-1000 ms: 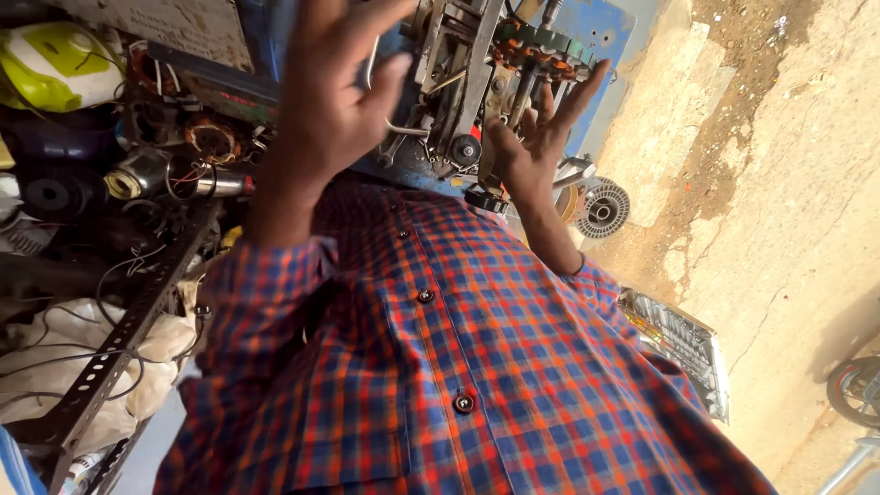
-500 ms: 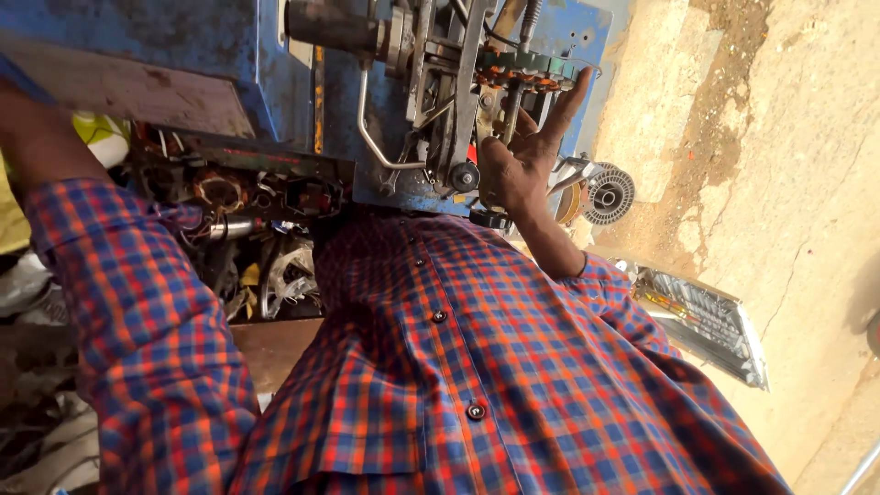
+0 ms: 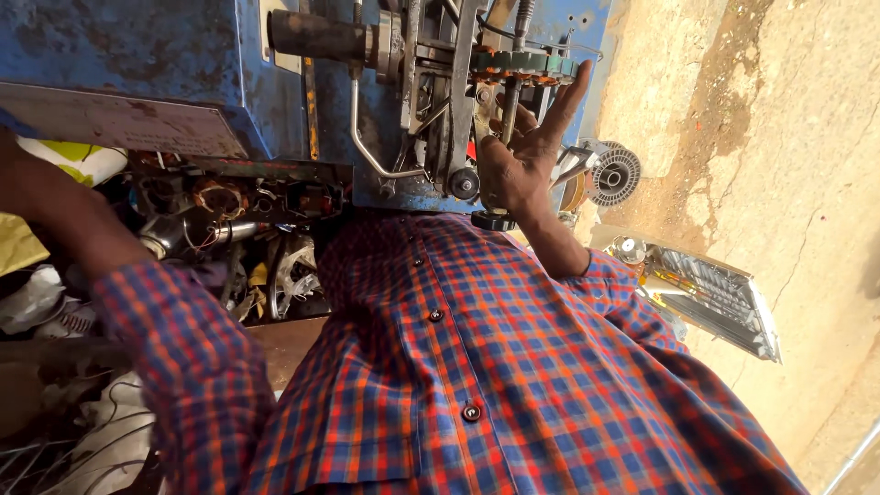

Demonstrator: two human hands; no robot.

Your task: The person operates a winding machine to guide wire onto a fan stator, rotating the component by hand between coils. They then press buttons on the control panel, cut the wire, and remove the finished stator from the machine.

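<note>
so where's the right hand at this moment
In the head view the right hand is up right of centre, open, fingers spread against the blue machine, just under its toothed wheel and left of a round ribbed disc.

1 hand [image 3: 518, 156], 1 blue machine [image 3: 183, 73], 1 finned rotor [image 3: 612, 176], 3 shirt buttons [image 3: 471, 412].

A worn grey rectangular label plate [image 3: 119, 121] sits on the blue machine [image 3: 137, 46]
</note>
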